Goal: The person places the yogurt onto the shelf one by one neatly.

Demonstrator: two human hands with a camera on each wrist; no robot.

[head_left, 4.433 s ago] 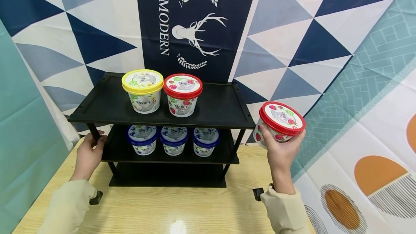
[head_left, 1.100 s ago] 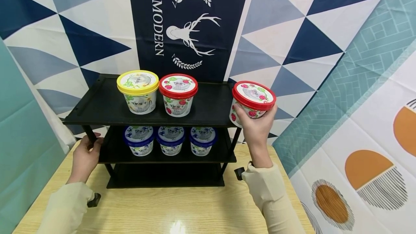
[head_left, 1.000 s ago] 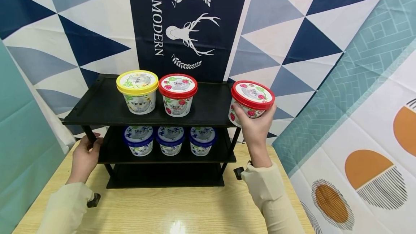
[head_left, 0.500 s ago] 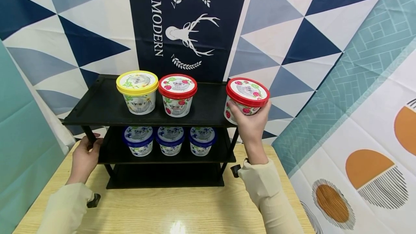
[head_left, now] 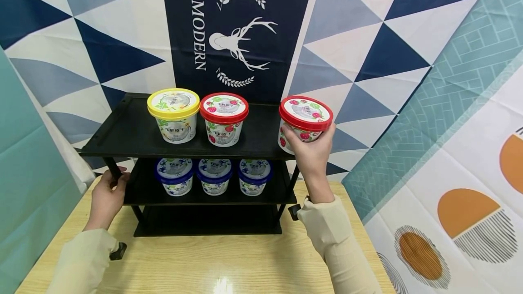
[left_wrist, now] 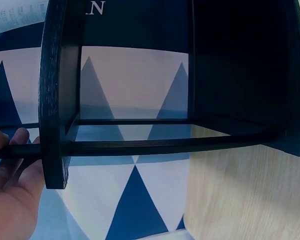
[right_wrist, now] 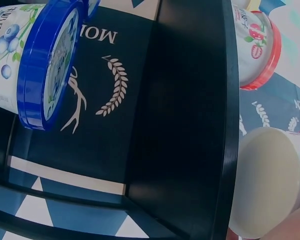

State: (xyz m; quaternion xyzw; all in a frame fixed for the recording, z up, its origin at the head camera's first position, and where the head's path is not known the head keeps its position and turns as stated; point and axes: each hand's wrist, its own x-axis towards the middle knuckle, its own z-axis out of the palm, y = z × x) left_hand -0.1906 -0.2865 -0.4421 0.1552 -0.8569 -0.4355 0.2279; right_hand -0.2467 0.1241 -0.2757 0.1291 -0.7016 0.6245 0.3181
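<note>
My right hand grips a red-lidded tub with raspberry pictures by its side, over the right end of the top tier of a black rack. Its pale underside shows in the right wrist view, so the tub's base is not flat on the tier. Another red-lidded tub stands mid-tier, close beside a yellow-lidded tub. At the rack's left side my left hand holds a post; the left wrist view shows fingers curled round it.
Three blue-lidded tubs stand in a row on the middle tier. The rack's bottom tier rests on a light wooden table. Patterned cloth walls close in the back and sides.
My right hand has carried the red-lidded tub leftward and up, from beside the rack to over the top tier's right end. My left hand keeps its hold on the post.
</note>
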